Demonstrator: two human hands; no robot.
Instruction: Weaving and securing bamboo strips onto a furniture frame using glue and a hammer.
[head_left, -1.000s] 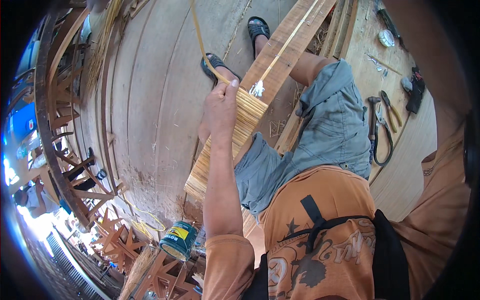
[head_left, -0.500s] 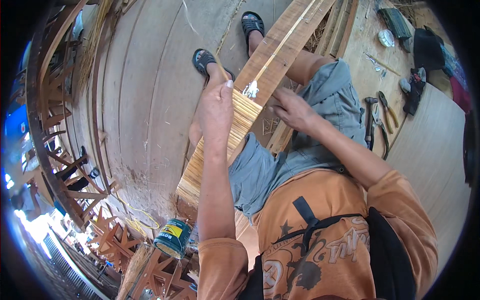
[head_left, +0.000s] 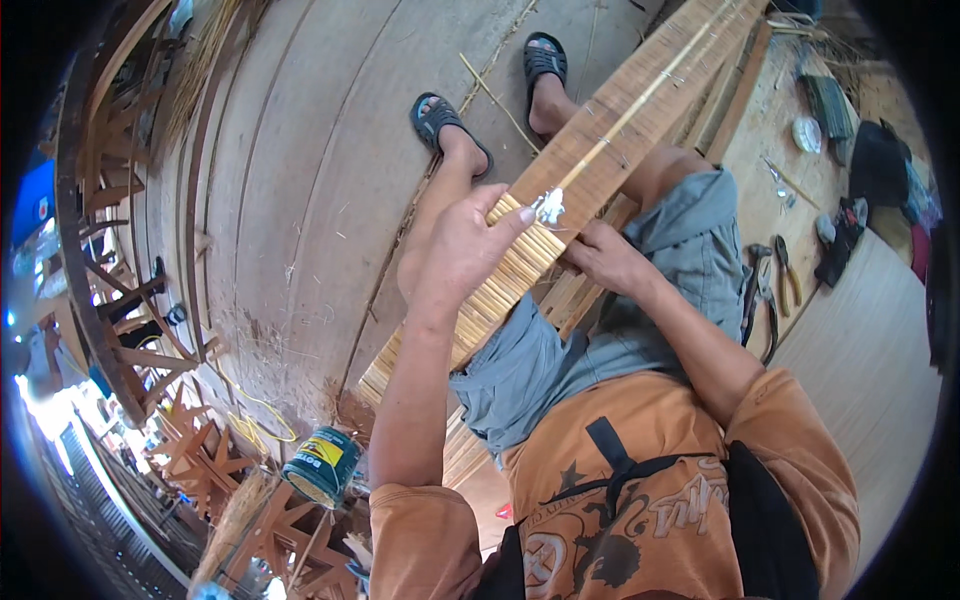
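Observation:
My left hand (head_left: 470, 235) grips a long wooden board (head_left: 600, 125) that slants across my lap, its thumb pressed on a row of thin golden reed pieces (head_left: 510, 280) covering the lower part. Just beyond the thumb is a white blob (head_left: 550, 205), perhaps glue. A narrow pale strip (head_left: 640, 122) runs up the bare wood, with small metal bits along it. My right hand (head_left: 610, 262) holds the board's right edge, fingertips hidden at or under it. My legs and sandalled feet are beneath and beyond the board.
At right, hammer (head_left: 757, 290), pliers (head_left: 785, 270), a small pale tub (head_left: 807, 133) and dark cloths (head_left: 878, 160) lie on plywood. A green can (head_left: 322, 465), wooden star shapes (head_left: 195, 450) and straw (head_left: 240, 520) sit lower left. Wooden frames (head_left: 105, 250) line the left.
My right hand has come in from the right onto the board. My left hand has shifted right, its thumb turned sideways. The long loose strip it held no longer rises from it.

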